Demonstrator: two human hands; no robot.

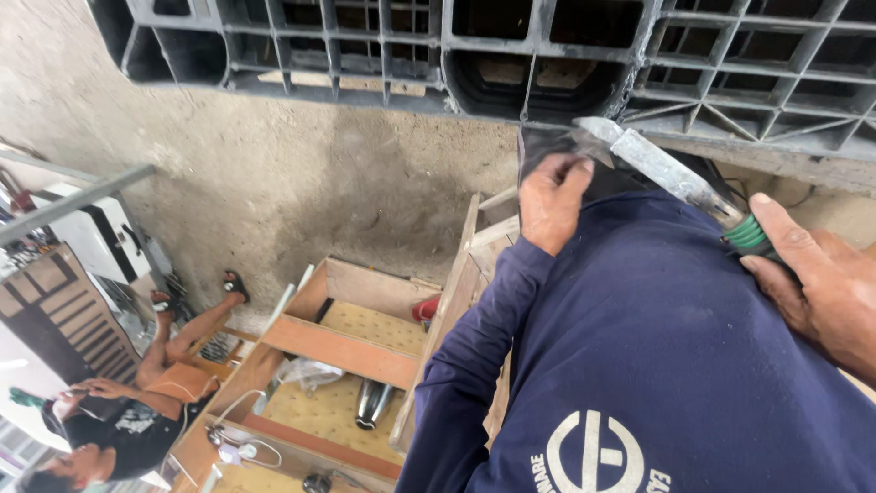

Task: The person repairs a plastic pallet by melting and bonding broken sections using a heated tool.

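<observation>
At the edge of a dark plastic pallet [511,55], a worn metal chisel [657,169] with a green-ringed handle, stiff and probably weighty, best held at that handle, sits clamped in the right hand [812,274]. Just beside its blade, the left hand [552,201] pinches a black plastic piece [547,141]. Beyond the grip lie wooden crates [356,356] and a concrete floor [274,173], where another person [137,411] sits.

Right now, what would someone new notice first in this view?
Probably the broad metal blade with a green handle, gripped by the right hand at the right and aimed at the underside of the dark plastic pallet across the top. The left hand presses a dark piece just below the pallet. A seated person shows lower left.
</observation>
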